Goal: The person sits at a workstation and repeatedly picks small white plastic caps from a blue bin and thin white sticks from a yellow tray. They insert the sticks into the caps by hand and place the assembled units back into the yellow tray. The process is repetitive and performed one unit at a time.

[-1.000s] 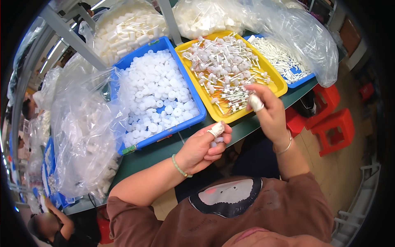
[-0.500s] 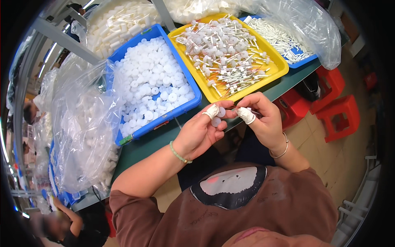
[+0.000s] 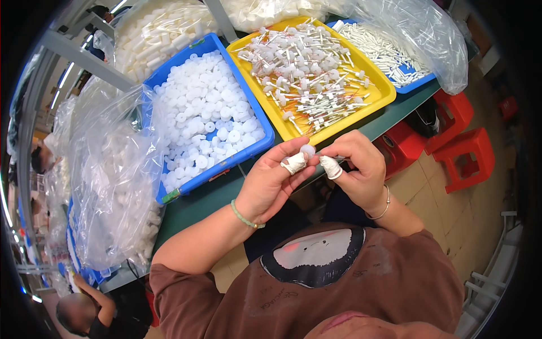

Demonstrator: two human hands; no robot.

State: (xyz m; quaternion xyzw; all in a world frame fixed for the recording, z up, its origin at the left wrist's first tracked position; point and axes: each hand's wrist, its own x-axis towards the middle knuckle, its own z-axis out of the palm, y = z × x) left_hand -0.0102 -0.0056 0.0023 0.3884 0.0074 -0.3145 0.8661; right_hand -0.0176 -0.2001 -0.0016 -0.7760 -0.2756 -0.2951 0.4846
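At the far left, a co-worker in black (image 3: 132, 305) is reaching an arm up beside the table. Next to that, a crumpled clear plastic bag (image 3: 110, 192) is holding white pieces and is draping against a blue tray (image 3: 237, 159), where many translucent white perforated discs (image 3: 206, 107) are lying heaped. Just in front of the trays, the person's left hand (image 3: 271, 183), wearing a green beaded bracelet (image 3: 243, 216), is pinching one translucent disc (image 3: 307, 150) between its white-wrapped thumb and forefinger. Behind the disc, a yellow tray (image 3: 370, 103) is carrying a pile of disc-and-stem assemblies (image 3: 302, 62), with orange wires showing among them. Just right of the disc, the right hand (image 3: 364, 169) is curling its fingers narrowly toward its own wrapped thumb; whether anything is sitting between those tips, I cannot tell. Farther right, a second blue tray (image 3: 419, 86) is holding thin white tubes (image 3: 378, 50), partly under another clear bag (image 3: 435, 45). Beyond the table edge, red plastic stools (image 3: 466, 161) are standing on the tiled floor (image 3: 418, 206).
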